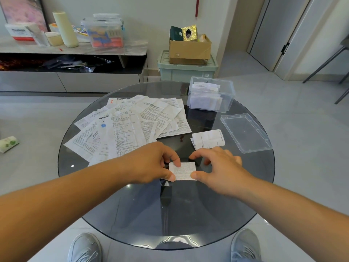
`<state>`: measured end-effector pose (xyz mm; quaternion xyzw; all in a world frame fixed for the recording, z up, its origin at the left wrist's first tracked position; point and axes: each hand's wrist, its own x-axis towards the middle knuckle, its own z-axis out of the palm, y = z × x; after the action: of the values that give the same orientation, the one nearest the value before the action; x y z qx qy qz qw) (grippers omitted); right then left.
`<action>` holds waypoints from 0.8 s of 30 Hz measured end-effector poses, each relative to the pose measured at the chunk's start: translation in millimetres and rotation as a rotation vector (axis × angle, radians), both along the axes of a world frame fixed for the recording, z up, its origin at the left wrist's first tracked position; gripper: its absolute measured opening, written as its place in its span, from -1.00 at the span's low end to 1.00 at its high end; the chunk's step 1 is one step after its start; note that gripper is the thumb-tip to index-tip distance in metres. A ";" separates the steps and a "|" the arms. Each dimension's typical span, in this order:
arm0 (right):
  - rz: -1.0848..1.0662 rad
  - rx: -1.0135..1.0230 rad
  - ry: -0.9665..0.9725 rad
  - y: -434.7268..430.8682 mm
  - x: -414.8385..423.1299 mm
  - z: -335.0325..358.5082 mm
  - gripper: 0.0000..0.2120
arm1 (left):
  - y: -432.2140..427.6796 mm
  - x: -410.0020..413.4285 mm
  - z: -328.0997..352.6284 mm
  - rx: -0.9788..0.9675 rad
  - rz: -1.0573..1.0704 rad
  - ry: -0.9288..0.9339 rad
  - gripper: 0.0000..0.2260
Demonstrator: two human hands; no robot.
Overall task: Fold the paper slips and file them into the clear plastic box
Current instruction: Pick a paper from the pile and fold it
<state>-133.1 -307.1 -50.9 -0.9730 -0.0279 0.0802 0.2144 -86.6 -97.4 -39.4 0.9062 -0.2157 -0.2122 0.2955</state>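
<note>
While both hands meet over the round glass table [188, 214], a small folded paper slip [184, 171] lies near its middle. The left hand [151, 163] pinches the slip's left edge, thumb low and forefinger on top. The right hand [221, 171] sets its thumb on the lower right corner, its forefinger arched towards the upper one. Unfolded sheets [128, 125] fan out at ten o'clock, the clear plastic box [211, 96] holds slips at one o'clock, and its lid [245, 132] lies at two
</note>
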 end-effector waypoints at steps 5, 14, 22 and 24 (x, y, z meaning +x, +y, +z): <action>0.037 0.015 -0.006 -4.1 -2.4 -0.8 -0.67 | 1.7 2.4 3.6 0.017 0.004 0.036 -0.72; 0.083 0.043 -0.121 2.8 -10.9 -11.7 -0.73 | -5.5 1.3 -0.4 0.015 -0.047 -0.024 -0.79; 0.053 0.010 -0.091 -7.2 -12.3 -9.3 -0.73 | -10.3 1.2 -4.6 0.029 0.002 -0.032 -0.77; 0.038 0.012 -0.075 -13.8 -11.9 -8.1 -0.75 | -11.6 1.7 -3.5 0.047 0.018 -0.025 -0.77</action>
<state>-145.1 -320.9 -59.0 -0.9733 -0.0547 0.0477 0.2176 -84.9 -109.0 -42.9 0.9174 -0.2060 -0.2033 0.2732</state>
